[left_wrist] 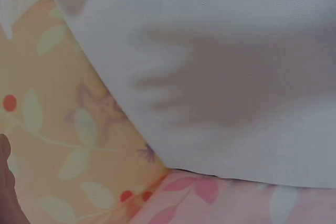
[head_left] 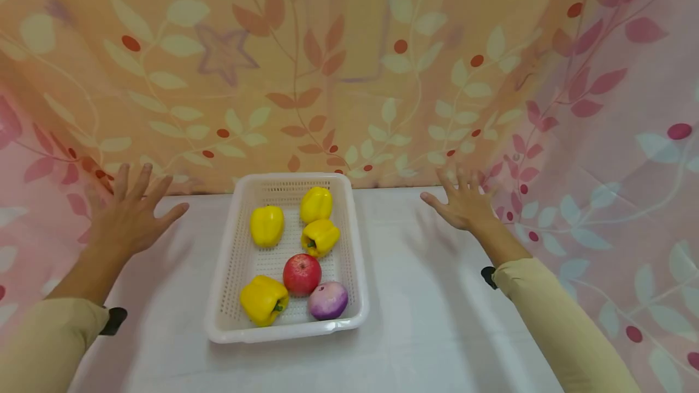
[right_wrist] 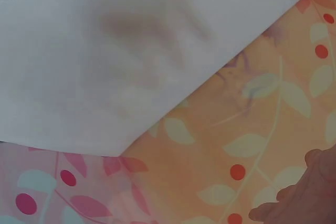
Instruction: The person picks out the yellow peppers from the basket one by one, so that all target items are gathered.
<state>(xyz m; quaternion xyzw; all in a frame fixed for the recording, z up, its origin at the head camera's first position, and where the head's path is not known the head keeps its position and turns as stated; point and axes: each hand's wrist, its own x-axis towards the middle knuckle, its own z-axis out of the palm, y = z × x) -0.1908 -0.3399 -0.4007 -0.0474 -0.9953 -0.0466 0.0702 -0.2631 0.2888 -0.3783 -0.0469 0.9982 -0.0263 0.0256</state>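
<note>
My left hand [head_left: 128, 217] hovers over the table left of a white plastic basket [head_left: 220, 272], fingers spread, holding nothing. On the basket's other side my right hand [head_left: 463, 202] is held up too, its fingers apart and nothing in it. Inside the basket lie several yellow bell peppers, one at the upper left [head_left: 267, 226] and another at the lower left [head_left: 264, 300]. A red apple-like fruit [head_left: 302, 274] rests near the middle, touching or close to a purple-and-white onion or eggplant-like vegetable [head_left: 328, 301]. Only the edges of the hands show in the wrist views.
A white cloth-covered table [head_left: 404, 320] carries the basket. Behind it hangs an orange leaf-patterned curtain [head_left: 349, 108], and pink patterned curtains [head_left: 611, 156] close off both sides. Shadows of the hands fall on the white cloth.
</note>
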